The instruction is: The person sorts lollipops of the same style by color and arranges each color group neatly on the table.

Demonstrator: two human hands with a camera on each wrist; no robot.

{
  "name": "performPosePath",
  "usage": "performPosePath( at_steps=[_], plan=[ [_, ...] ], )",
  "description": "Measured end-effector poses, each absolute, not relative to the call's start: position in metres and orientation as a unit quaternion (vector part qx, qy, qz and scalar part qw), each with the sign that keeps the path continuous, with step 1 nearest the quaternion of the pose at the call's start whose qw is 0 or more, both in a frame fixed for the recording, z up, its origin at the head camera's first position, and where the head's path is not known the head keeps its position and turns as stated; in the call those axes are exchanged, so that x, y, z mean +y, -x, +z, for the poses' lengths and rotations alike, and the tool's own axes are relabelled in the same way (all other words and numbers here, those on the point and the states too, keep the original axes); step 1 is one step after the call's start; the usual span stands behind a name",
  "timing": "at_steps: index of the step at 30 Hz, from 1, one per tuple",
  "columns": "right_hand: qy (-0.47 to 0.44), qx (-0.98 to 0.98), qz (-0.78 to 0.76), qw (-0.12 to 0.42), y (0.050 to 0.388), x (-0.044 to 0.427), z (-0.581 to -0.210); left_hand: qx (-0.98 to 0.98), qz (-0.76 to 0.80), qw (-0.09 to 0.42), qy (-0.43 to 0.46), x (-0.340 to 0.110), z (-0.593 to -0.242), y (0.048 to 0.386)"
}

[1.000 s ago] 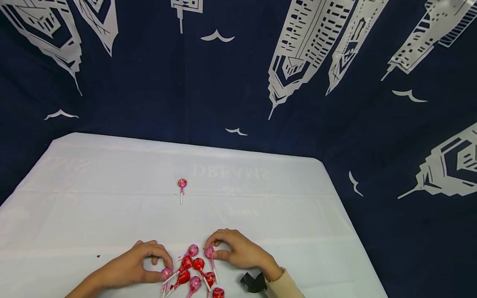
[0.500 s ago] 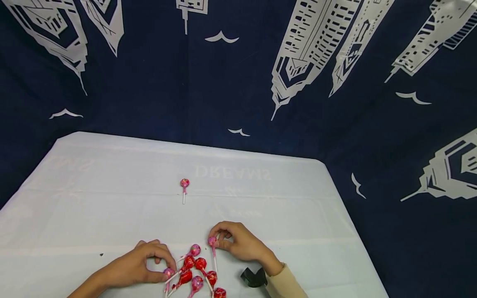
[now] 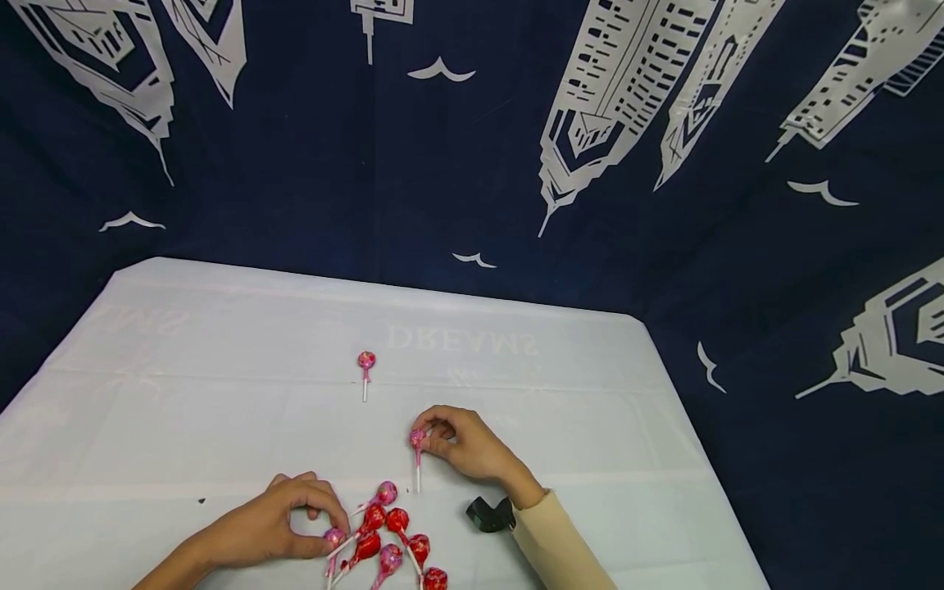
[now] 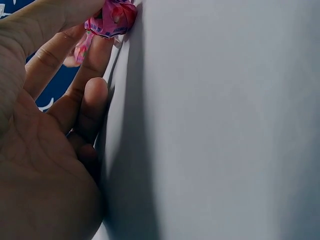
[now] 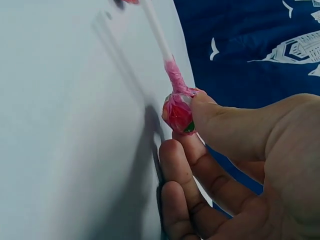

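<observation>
My right hand (image 3: 472, 445) pinches a pink lollipop (image 3: 417, 438) by its wrapped head between thumb and fingers, its white stick toward me. In the right wrist view the thumb presses the pink wrapper (image 5: 179, 112) and the stick casts a shadow on the cloth. At the lower left, my left hand (image 3: 269, 522) pinches the head of another pink lollipop (image 3: 334, 537), which lies at the left side of a pile of red lollipops (image 3: 374, 516) and pink ones (image 3: 390, 560). The left wrist view shows that pink wrapper (image 4: 112, 19) at the top, partly hidden by the thumb.
A single pink lollipop (image 3: 366, 360) lies farther back on the white table cloth (image 3: 243, 360), stick toward me. A black object (image 3: 490, 515) is beside the right sleeve. Behind the table hangs a dark blue cloth (image 3: 310, 164) with white building shapes. A small dark speck is left of the left hand.
My right hand has carried its pink lollipop away from the pile, toward the back of the table. The black object has shifted along with the right wrist. The left hand has stayed at the pile.
</observation>
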State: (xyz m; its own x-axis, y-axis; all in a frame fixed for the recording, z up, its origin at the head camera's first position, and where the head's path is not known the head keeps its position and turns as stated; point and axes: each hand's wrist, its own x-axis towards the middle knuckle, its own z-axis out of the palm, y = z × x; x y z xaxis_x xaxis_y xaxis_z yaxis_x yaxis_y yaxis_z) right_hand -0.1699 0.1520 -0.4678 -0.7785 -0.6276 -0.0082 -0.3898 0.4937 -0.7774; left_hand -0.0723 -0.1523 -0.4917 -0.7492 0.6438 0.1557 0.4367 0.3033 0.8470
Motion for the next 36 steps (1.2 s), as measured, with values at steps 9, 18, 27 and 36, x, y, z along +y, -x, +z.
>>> performPosePath(
  at_steps=[9, 18, 27, 36],
  plan=[
    [0.282, 0.861, -0.395, 0.150, 0.195, 0.137, -0.458, 0.799, 0.490, 0.132, -0.321, -0.154, -0.492, 0.072],
    [0.266, 0.871, -0.392, 0.130, 0.222, 0.122, -0.459, 0.796, 0.491, 0.132, -0.327, -0.155, -0.492, 0.073],
    [0.227, 0.883, -0.393, 0.122, 0.245, 0.111, -0.463, 0.794, 0.493, 0.140, -0.328, -0.155, -0.494, 0.074],
    [0.193, 0.886, -0.404, 0.120, 0.260, 0.104, -0.465, 0.790, 0.498, 0.146, -0.327, -0.155, -0.492, 0.073]
  ],
)
